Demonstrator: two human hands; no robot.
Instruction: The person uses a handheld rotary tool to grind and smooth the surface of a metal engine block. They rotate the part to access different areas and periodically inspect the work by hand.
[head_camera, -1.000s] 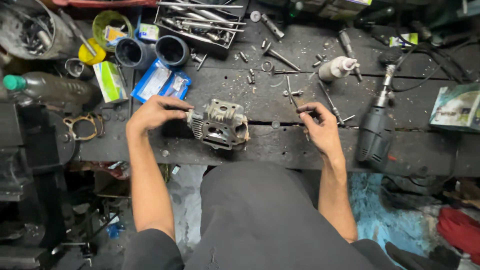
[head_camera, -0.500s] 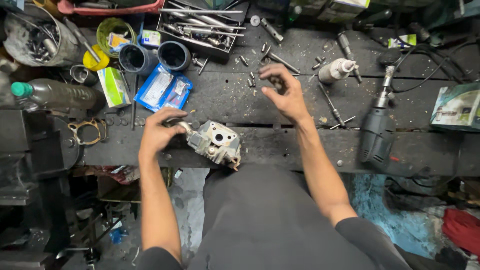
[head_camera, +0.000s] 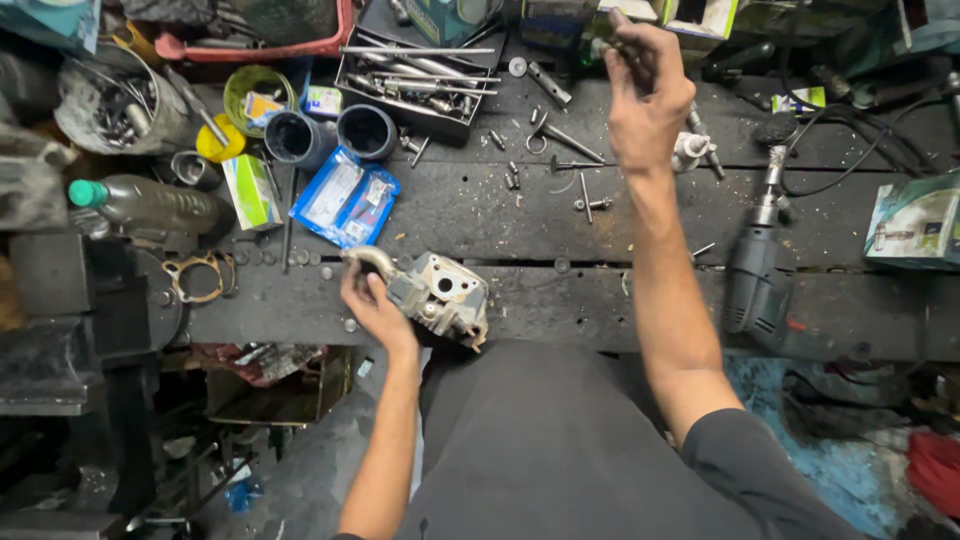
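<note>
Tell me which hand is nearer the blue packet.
Left. The left hand lies just below the blue packet, gripping the engine part; the right hand is raised far across the bench.

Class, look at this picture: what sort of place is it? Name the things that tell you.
Most likely a small engine repair workshop: a grimy workbench strewn with bolts, a metal engine part under the left hand, a tray of tools, and an electric drill.

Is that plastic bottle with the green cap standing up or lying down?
Lying down. The plastic bottle rests on its side on the workbench, green cap pointing left.
</note>
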